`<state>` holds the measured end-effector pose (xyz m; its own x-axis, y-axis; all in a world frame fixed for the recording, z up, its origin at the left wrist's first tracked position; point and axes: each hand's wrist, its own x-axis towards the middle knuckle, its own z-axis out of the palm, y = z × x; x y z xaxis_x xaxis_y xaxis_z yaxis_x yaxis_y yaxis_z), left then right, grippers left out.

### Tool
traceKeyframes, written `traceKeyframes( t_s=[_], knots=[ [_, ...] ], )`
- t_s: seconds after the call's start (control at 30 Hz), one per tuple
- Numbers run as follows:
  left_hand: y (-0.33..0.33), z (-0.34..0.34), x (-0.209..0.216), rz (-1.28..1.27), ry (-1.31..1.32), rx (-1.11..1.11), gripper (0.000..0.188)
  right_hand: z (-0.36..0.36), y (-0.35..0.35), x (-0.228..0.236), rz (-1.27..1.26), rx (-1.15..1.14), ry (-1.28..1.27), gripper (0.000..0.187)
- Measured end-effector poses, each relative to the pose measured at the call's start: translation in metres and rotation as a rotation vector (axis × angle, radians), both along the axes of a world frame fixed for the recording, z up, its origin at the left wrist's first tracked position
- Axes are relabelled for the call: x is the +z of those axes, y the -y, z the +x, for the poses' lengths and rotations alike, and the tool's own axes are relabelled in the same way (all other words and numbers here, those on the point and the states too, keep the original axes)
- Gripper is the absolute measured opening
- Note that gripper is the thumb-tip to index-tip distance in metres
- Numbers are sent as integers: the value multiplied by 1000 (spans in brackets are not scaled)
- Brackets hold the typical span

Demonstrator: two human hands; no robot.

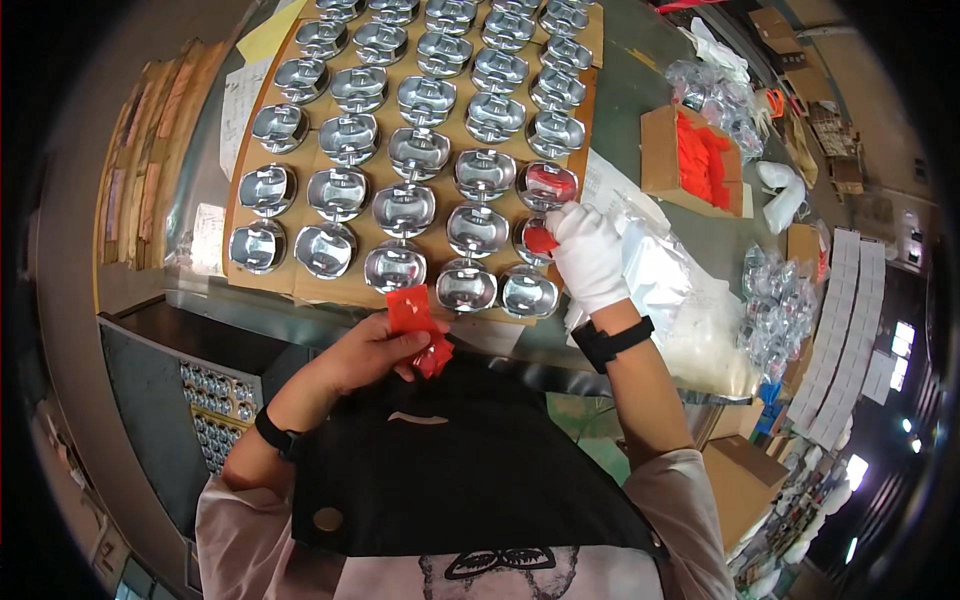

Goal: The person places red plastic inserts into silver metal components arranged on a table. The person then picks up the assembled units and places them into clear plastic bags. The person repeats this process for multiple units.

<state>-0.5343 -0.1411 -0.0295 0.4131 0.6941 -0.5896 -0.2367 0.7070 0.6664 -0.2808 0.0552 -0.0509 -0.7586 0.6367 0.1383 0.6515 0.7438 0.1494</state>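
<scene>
Five columns of shiny metal pistons [405, 210] stand on a cardboard sheet [300, 215] over the tabletop [625, 100]. Bare left hand [370, 352] sits just off the near edge, fingers closed on a few red packets [428, 345], thumb across them. Left four columns: no red seen in any piston. Rightmost column: one piston has a red packet [550, 185] inside; the next one nearer has a red piece [540, 238] partly in its opening, at the gloved right hand [590, 260]. Those fingers are curled over the piece, tips hidden, so cannot tell if gripping or pressing. Nearest piston there shows none. Looks early: two with red, visible rest without. Farther right: clear plastic bags [690, 330] beside the right wrist, open cardboard box [660, 150] holding red material [705, 165].
</scene>
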Motion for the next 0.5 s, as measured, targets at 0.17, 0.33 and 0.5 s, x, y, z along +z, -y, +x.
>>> traceKeyframes(
  t_s=[0.17,0.33,0.5],
  knots=[
    [4,-4,-2,1,-7,8,35,7,-5,28,-440,-223,-220,15],
    [12,-5,-9,-2,14,50,35,23,22,59,-429,-35,-410,16],
    [10,-3,-9,-5,32,34,33,15,70,24,-287,17,-40,13]
  ],
)
